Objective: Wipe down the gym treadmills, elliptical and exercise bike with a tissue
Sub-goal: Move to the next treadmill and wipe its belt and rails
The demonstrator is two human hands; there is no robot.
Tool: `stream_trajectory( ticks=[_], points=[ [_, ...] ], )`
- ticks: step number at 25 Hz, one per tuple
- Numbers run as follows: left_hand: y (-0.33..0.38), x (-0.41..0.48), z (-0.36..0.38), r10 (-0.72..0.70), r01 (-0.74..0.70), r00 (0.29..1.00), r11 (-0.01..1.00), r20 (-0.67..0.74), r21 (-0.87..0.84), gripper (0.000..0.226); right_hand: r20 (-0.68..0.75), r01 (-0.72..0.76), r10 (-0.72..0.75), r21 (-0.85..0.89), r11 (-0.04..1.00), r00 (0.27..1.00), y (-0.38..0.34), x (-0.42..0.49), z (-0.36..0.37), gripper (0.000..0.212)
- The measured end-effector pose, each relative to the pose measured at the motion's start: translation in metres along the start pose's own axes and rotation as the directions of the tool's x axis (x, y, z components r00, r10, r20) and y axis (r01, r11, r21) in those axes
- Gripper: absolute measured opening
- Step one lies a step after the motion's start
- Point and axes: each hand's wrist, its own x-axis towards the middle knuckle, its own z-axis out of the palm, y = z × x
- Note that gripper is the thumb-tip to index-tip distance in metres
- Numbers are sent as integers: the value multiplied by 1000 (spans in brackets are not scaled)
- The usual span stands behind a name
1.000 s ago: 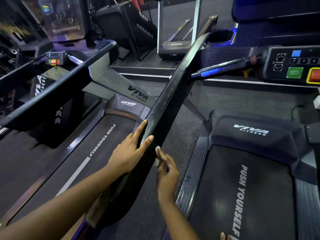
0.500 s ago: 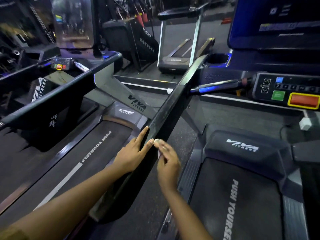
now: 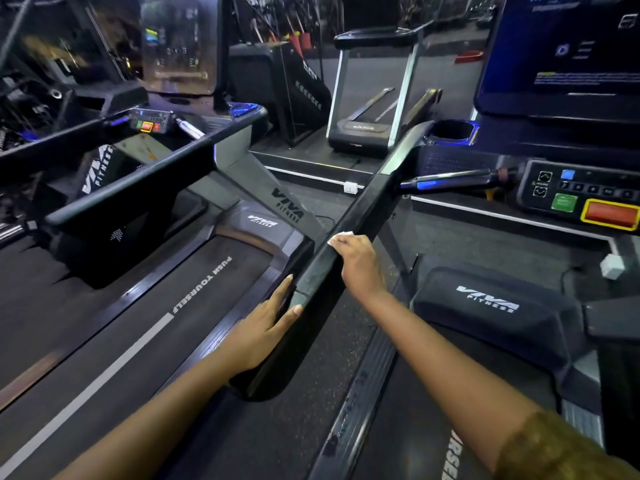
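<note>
Dim gym, 2 treadmills point(image 3: 166, 306) side by side. Tissue point(image 3: 338, 236), likely thin, soft, tear-prone, bunched under right hand point(image 3: 358, 263) curled over handrail point(image 3: 367, 206) midway. Left hand point(image 3: 268, 323) flat, fingers straight, braces handrail's lower side. Keep tissue wadded under fingertips; handrail rigid, smooth.

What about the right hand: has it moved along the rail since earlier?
Yes. The right hand with the tissue slid up the rail, toward the cup holder.

white tissue point(image 3: 341, 236), black handrail point(image 3: 360, 216), red button point(image 3: 610, 214)
</note>
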Motion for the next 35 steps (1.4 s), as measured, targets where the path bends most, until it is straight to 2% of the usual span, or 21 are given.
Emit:
stream_trajectory(
  ticks=[2, 5, 7, 10, 13, 15, 17, 19, 21, 25, 27, 29, 31, 32, 33, 35],
  points=[
    [-3, -14, 1, -34, 34, 999, 999, -9, 7, 66, 40, 49, -48, -24, 999, 998, -15, -18, -1, 38],
    [0, -24, 4, -74, 72, 994, 997, -77, -29, 61, -8, 99, -99, -41, 994, 995, -34, -43, -5, 50],
    [3, -25, 5, -75, 72, 991, 997, -107, -27, 63, -9, 137, -138, -48, 989, 990, -50, -63, -7, 47],
    [5, -26, 5, -65, 65, 990, 998, -122, -4, 71, 65, 215, -219, 59, 975, 974, -59, -75, -15, 34],
    [7, -26, 5, -62, 65, 990, 998, -126, 23, 75, 56, 127, -135, 122, 984, 989, -41, -41, -19, 36],
    [8, -27, 5, -66, 68, 990, 998, -123, 15, 75, 105, 49, -56, 71, 996, 993, -35, -18, -20, 35],
    [7, -27, 4, -69, 69, 991, 998, -117, 0, 75, 177, 63, -63, 3, 998, 982, -38, -18, -17, 32],
    [5, -26, 5, -66, 65, 991, 998, -116, -9, 74, 143, 121, -119, -5, 993, 983, -47, -35, -16, 31],
    [3, -26, 5, -61, 59, 991, 998, -122, -21, 73, 50, 171, -172, 9, 985, 984, -54, -57, -13, 36],
    [1, -24, 6, -50, 48, 993, 998, -111, -28, 73, -62, 151, -143, 163, 975, 988, -80, -110, -10, 38],
    [0, -24, 6, -60, 55, 992, 998, -112, -44, 73, -115, 97, -63, 325, 941, 991, -87, -129, -7, 37],
    [-1, -23, 6, -73, 69, 991, 997, -108, -40, 77, -140, -92, 193, 527, 845, 971, -82, -126, -5, 36],
    [-1, -24, 6, -68, 68, 993, 998, -99, -5, 82, -108, -310, 511, 683, 662, 853, -64, -106, -1, 36],
    [-1, -24, 6, -70, 70, 992, 998, -100, -1, 81, -80, -387, 615, 712, 586, 784, -56, -96, 2, 36],
    [-1, -24, 7, -75, 75, 992, 997, -105, -4, 80, -66, -428, 664, 716, 552, 745, -52, -88, 7, 37],
    [0, -23, 7, -94, 93, 989, 996, -111, -12, 78, -84, -409, 655, 720, 560, 751, -55, -84, 19, 39]
  ],
)
